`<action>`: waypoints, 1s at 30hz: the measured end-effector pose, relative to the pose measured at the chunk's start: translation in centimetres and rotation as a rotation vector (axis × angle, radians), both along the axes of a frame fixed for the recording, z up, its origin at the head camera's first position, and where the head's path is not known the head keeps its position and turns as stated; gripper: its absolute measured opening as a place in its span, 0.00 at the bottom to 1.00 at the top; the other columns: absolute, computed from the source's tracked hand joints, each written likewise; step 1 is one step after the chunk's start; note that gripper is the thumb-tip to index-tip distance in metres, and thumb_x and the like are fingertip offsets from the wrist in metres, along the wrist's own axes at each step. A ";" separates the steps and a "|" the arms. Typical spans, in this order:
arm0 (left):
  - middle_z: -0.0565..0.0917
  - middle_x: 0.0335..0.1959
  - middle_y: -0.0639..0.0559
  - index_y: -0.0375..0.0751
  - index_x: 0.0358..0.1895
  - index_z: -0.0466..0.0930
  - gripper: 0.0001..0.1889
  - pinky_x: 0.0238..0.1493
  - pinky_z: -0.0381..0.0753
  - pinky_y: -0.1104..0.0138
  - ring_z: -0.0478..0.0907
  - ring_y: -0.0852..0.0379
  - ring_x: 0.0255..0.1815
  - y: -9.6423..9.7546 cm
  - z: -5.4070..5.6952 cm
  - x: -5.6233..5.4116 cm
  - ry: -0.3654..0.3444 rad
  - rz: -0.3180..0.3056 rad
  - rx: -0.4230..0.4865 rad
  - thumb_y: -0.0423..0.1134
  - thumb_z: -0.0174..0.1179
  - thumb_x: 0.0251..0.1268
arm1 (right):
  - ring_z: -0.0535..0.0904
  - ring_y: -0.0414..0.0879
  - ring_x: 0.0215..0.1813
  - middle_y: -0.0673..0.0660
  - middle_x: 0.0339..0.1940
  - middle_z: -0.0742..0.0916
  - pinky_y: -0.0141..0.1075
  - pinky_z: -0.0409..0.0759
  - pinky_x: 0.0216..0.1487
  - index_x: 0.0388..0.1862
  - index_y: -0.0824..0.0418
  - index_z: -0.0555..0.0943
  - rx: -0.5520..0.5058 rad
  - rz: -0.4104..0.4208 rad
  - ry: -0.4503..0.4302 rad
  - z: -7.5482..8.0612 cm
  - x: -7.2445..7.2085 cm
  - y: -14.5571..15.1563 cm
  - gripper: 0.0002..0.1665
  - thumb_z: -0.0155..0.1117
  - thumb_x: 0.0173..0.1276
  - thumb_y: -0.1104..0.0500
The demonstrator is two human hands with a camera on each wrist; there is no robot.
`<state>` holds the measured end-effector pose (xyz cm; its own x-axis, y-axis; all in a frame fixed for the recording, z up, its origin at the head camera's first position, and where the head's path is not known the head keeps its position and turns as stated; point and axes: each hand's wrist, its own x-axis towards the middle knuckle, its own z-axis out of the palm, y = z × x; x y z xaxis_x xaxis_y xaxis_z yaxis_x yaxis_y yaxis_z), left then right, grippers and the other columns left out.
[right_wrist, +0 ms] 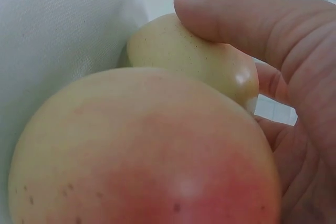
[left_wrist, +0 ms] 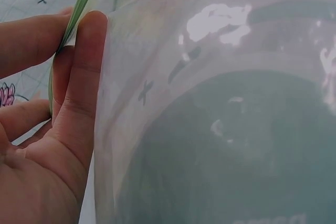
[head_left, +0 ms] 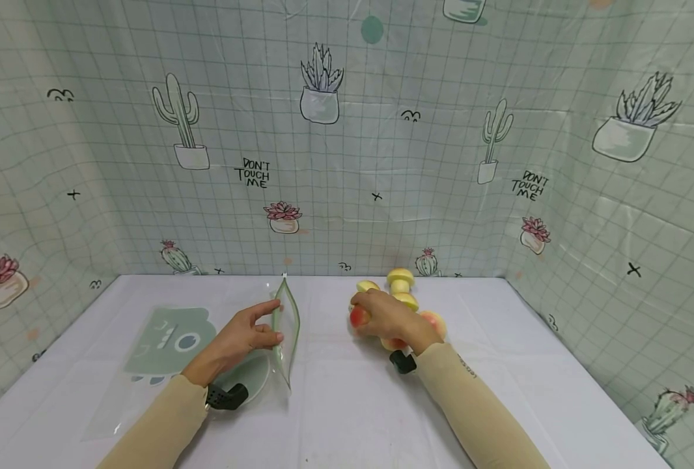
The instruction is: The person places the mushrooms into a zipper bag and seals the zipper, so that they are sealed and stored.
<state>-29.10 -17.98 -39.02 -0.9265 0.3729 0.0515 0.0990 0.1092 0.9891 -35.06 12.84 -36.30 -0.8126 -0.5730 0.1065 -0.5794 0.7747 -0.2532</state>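
Within right grip [head_left: 390,316], rounded fruit [right_wrist: 184,51] held, left grip [head_left: 238,340] pinching plastic bag [head_left: 165,339]

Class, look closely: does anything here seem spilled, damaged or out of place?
Nothing looks spilled. The round yellow-and-red fruit, foremost in the right wrist view, has dark specks marring its smooth surface, perhaps blemishes.
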 end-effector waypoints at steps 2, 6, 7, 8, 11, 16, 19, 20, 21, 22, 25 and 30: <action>0.75 0.20 0.51 0.33 0.75 0.46 0.44 0.42 0.78 0.65 0.74 0.60 0.28 0.0 0.0 0.0 0.002 -0.003 0.001 0.28 0.63 0.59 | 0.74 0.46 0.50 0.53 0.52 0.79 0.40 0.71 0.54 0.60 0.56 0.76 -0.002 -0.003 -0.003 0.0 0.0 0.0 0.31 0.73 0.56 0.54; 0.75 0.20 0.52 0.33 0.75 0.46 0.44 0.42 0.78 0.65 0.74 0.59 0.28 0.0 -0.1 0.0 0.001 -0.006 0.002 0.28 0.63 0.59 | 0.74 0.46 0.50 0.53 0.53 0.79 0.41 0.71 0.55 0.60 0.56 0.75 0.006 -0.003 -0.003 0.1 -0.1 -0.1 0.31 0.72 0.58 0.54; 0.75 0.20 0.52 0.33 0.75 0.46 0.44 0.42 0.78 0.65 0.75 0.59 0.28 0.0 -0.1 -0.1 0.001 -0.004 0.001 0.28 0.63 0.59 | 0.74 0.45 0.51 0.52 0.53 0.79 0.40 0.71 0.55 0.61 0.56 0.75 0.012 0.000 0.000 0.1 -0.1 -0.1 0.31 0.71 0.58 0.53; 0.75 0.20 0.52 0.33 0.75 0.46 0.44 0.42 0.79 0.64 0.75 0.59 0.29 0.0 -0.2 -0.1 0.002 -0.002 -0.002 0.28 0.63 0.59 | 0.74 0.45 0.51 0.52 0.54 0.79 0.40 0.72 0.55 0.61 0.56 0.75 0.017 0.006 0.006 0.1 -0.2 -0.2 0.31 0.71 0.59 0.53; 0.76 0.20 0.51 0.33 0.75 0.47 0.43 0.42 0.79 0.64 0.75 0.60 0.29 0.0 -0.2 -0.1 0.003 0.006 -0.002 0.27 0.63 0.59 | 0.73 0.43 0.52 0.50 0.54 0.79 0.39 0.72 0.55 0.62 0.57 0.75 0.034 0.033 0.034 0.2 -0.2 -0.3 0.31 0.69 0.60 0.51; 0.76 0.21 0.51 0.33 0.75 0.47 0.43 0.41 0.80 0.64 0.76 0.60 0.29 0.0 -0.1 -0.1 0.010 0.009 -0.002 0.26 0.62 0.60 | 0.72 0.41 0.51 0.49 0.53 0.79 0.37 0.73 0.54 0.62 0.57 0.75 0.035 0.084 0.082 0.4 0.0 -0.6 0.31 0.68 0.60 0.49; 0.76 0.21 0.50 0.33 0.75 0.47 0.43 0.41 0.80 0.64 0.76 0.60 0.29 0.0 -0.1 -0.1 0.012 0.005 -0.005 0.27 0.63 0.60 | 0.72 0.40 0.50 0.48 0.51 0.79 0.36 0.73 0.53 0.61 0.57 0.76 0.021 0.111 0.099 0.5 0.3 -0.8 0.30 0.68 0.60 0.49; 0.76 0.20 0.51 0.33 0.75 0.47 0.43 0.41 0.80 0.64 0.76 0.60 0.29 0.0 -0.1 -0.1 0.011 0.004 -0.004 0.27 0.63 0.60 | 0.72 0.40 0.50 0.48 0.51 0.79 0.36 0.73 0.53 0.61 0.57 0.76 0.019 0.118 0.103 0.5 0.3 -0.9 0.30 0.68 0.60 0.49; 0.75 0.20 0.51 0.33 0.75 0.47 0.43 0.41 0.80 0.64 0.75 0.60 0.29 0.0 -0.1 -0.1 0.011 0.003 -0.006 0.27 0.63 0.60 | 0.72 0.40 0.50 0.48 0.51 0.79 0.35 0.73 0.53 0.61 0.57 0.76 0.018 0.123 0.106 0.5 0.4 -1.0 0.30 0.67 0.60 0.49; 0.75 0.20 0.51 0.33 0.75 0.47 0.43 0.41 0.80 0.65 0.76 0.60 0.29 0.0 -0.1 -0.1 0.012 0.003 -0.007 0.27 0.63 0.60 | 0.72 0.40 0.51 0.48 0.51 0.79 0.36 0.73 0.53 0.61 0.57 0.76 0.017 0.129 0.107 0.5 0.4 -1.1 0.30 0.67 0.60 0.49; 0.76 0.20 0.51 0.32 0.75 0.47 0.43 0.41 0.80 0.65 0.75 0.60 0.29 0.1 -0.2 -0.2 0.014 0.003 -0.007 0.27 0.63 0.60 | 0.72 0.40 0.53 0.49 0.53 0.79 0.36 0.74 0.54 0.62 0.56 0.75 0.022 0.134 0.110 0.4 0.5 -1.3 0.31 0.67 0.61 0.47; 0.76 0.21 0.51 0.31 0.75 0.46 0.43 0.41 0.81 0.64 0.76 0.60 0.29 0.0 -0.2 -0.3 0.013 -0.002 0.001 0.26 0.62 0.60 | 0.72 0.43 0.53 0.51 0.53 0.78 0.38 0.74 0.54 0.62 0.56 0.75 0.004 0.154 0.119 0.2 0.5 -1.7 0.32 0.68 0.61 0.47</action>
<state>-29.35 -17.93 -39.24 -0.9250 0.3744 0.0643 0.1123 0.1077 0.9878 -34.54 11.11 -36.13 -0.6971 -0.6902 0.1943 -0.7169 0.6754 -0.1728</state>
